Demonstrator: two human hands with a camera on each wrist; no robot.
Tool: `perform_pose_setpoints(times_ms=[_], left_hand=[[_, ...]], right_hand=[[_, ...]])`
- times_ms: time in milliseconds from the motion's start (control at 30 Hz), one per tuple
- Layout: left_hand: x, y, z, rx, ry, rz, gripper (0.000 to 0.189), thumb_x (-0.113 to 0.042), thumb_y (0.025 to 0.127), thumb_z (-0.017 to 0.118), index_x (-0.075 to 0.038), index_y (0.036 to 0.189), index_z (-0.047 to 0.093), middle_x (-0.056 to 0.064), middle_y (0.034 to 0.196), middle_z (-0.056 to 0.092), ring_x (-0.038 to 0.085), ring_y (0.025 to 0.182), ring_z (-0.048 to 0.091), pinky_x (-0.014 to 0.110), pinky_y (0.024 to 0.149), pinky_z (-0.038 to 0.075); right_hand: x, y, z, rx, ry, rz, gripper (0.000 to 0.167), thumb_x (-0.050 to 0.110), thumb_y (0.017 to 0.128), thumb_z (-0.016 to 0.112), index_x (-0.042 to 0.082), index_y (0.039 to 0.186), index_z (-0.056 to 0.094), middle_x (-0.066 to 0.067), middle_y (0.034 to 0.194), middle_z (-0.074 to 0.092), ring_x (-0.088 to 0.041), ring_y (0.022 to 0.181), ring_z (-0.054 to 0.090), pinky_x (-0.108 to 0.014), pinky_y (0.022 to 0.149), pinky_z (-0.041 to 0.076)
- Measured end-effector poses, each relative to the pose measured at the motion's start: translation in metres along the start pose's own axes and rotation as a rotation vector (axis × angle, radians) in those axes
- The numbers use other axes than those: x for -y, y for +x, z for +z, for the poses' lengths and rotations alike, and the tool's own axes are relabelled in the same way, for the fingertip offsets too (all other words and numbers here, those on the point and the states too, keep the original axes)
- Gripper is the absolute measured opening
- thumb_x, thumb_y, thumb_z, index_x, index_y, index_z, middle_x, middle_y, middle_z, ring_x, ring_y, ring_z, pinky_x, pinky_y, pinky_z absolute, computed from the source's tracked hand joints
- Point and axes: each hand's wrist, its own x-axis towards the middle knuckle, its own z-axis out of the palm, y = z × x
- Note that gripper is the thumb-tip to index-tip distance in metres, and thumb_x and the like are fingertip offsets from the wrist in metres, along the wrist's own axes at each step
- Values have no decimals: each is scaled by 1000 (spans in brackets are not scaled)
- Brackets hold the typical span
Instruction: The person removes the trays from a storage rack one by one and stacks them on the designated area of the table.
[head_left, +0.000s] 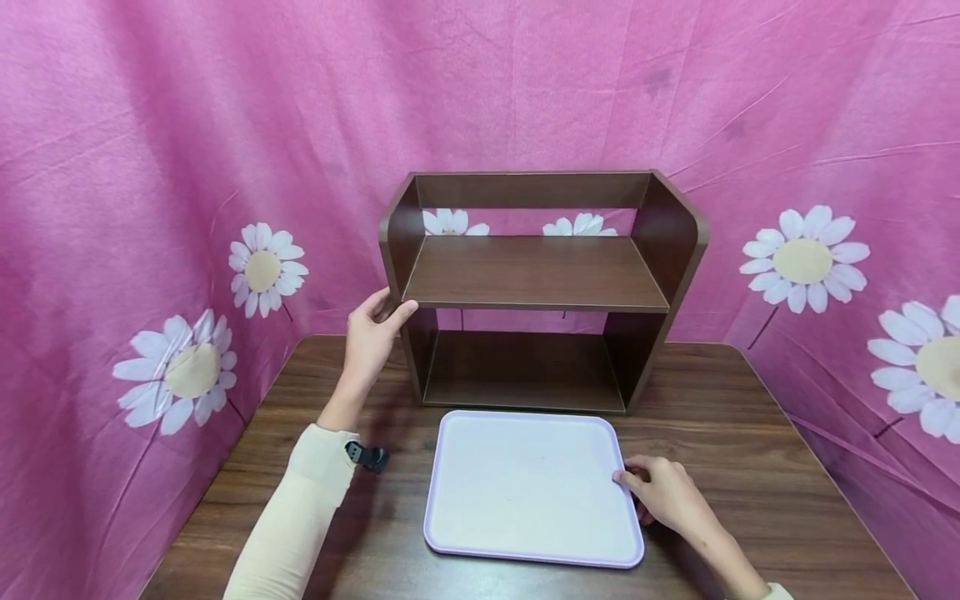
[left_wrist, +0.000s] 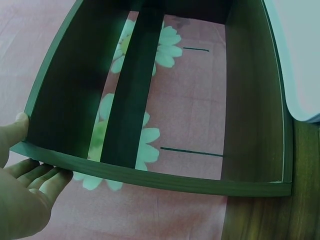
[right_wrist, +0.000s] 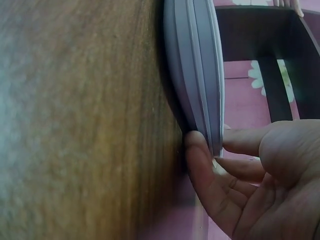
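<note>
A dark brown two-tier wooden shelf (head_left: 536,271) stands upright at the back of the table. At its left side panel, my left hand (head_left: 367,337) grips the edge near the upper board. In the left wrist view the thumb lies on one face of the panel (left_wrist: 165,180), with the other fingers behind it. In front of the shelf lies a pale lilac rectangular tray (head_left: 532,487) with rounded corners. My right hand (head_left: 671,496) pinches its right edge. The right wrist view shows that ridged edge (right_wrist: 197,65) between thumb and fingers.
The wooden table (head_left: 750,467) extends to both sides of the tray. Pink curtains (head_left: 525,83) with white daisies surround it at the back and sides. A black strapped device (head_left: 366,456) sits at the left sleeve's cuff.
</note>
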Motion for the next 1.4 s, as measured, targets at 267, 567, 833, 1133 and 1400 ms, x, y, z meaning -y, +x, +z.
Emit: perform_pose_setpoints(times_ms=[267,567,833,1133,1400], left_hand=[[3,-6,-2,-38,20,-4,49,-24,99,79,-2,141,67,22,132,73,-1,97,69,16,76,59],[7,-19,-8,-65,7,11,37,-13,99,78,4,131,71,27,127,74,-4,87,72,16,84,60],[15,-26,-16,-67,-79,26,25,-3,99,75,11,120,72,1,97,77,9,83,77,32,84,67],[32,-34,-30,-52,-22,5,21,-4,100,74,14,111,72,8,87,79,7,74,74,26,71,66],[54,-41,-51,-56,264,194,10,-4,100,74,2,104,81,24,90,78,0,70,68,9,67,54]], right_hand=[[0,0,-2,3,-5,-8,29,21,101,73,-1,119,76,1,61,65,-14,46,62,-29,43,54],[-1,0,-9,-6,-34,-15,25,23,102,73,3,117,78,1,63,67,-15,49,63,-28,46,53],[-2,3,-19,-14,13,-64,13,12,102,71,3,107,78,0,74,69,-13,55,65,-27,48,56],[-6,8,-41,-55,-55,-194,15,0,102,65,3,108,79,0,82,76,-8,66,69,-26,59,60],[-12,21,-75,-181,-298,-423,35,17,100,76,2,131,72,-23,128,75,-43,115,73,-65,97,56]])
